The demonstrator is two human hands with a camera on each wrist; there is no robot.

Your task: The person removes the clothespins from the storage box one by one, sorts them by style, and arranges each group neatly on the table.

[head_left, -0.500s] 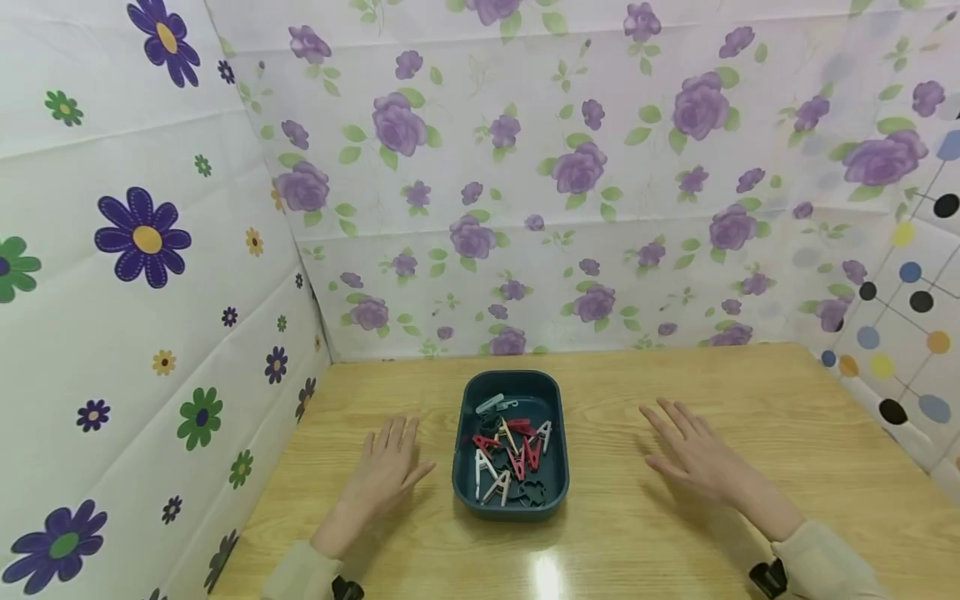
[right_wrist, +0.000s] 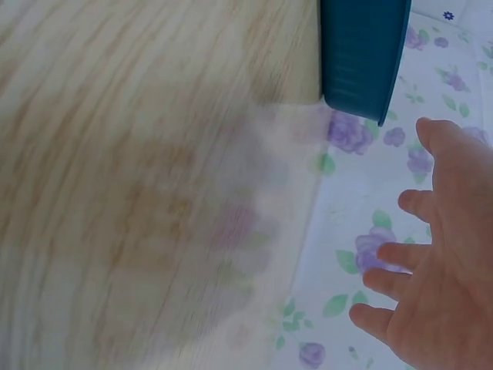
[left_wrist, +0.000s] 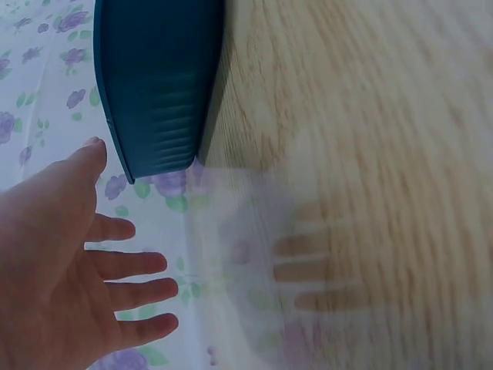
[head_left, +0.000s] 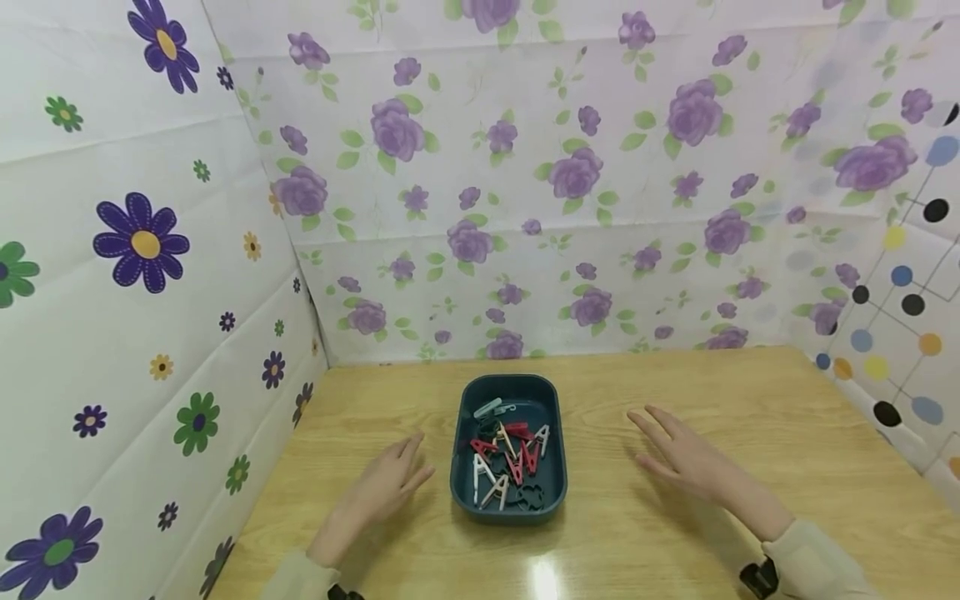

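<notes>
A dark teal plastic bin (head_left: 510,515) stands on the wooden table, between the two hands. Inside it lie several clothespins in a loose heap: red ones (head_left: 530,457), a white one (head_left: 480,477), a beige one (head_left: 497,492) and a pale blue-green one (head_left: 487,408). Some dark green pieces (head_left: 531,497) lie among them, their kind unclear. My left hand (head_left: 384,483) hovers above the table left of the bin, fingers extended, holding nothing. To the bin's right is my right hand (head_left: 692,463), also raised, its fingers spread and holding nothing. Neither hand touches the bin.
The wooden table (head_left: 630,533) carries the bin and reflects a bright light near its front. A white cloth with purple flowers (head_left: 525,200) hangs behind it. Patterned cloths also close off the left side (head_left: 150,333) and the right side (head_left: 900,350).
My left hand has turned a little onto its edge and its fingers lie closer together. My right hand has shifted slightly left, toward the bin. The bin and clothespins have stayed put.
</notes>
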